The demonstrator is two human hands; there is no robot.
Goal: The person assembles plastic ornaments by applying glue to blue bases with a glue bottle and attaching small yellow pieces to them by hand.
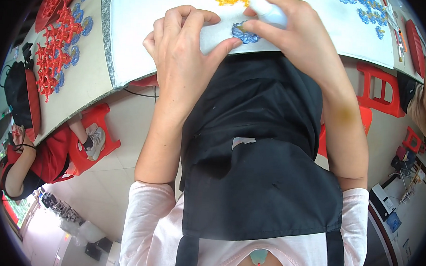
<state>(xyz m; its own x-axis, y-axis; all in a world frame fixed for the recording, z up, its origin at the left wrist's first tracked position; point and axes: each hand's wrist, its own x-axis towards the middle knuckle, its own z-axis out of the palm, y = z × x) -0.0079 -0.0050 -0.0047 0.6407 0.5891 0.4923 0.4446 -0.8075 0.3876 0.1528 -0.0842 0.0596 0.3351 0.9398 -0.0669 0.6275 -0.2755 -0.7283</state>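
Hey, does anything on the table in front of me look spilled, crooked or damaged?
Nothing stands out. The left hand presses the white sheet flat beside a small blue ornament, the right hand holds a white bottle over it, and the red ornaments lie grouped.

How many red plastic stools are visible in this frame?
4: one lower left, one behind the right forearm, two small ones far right. Others may be hidden.
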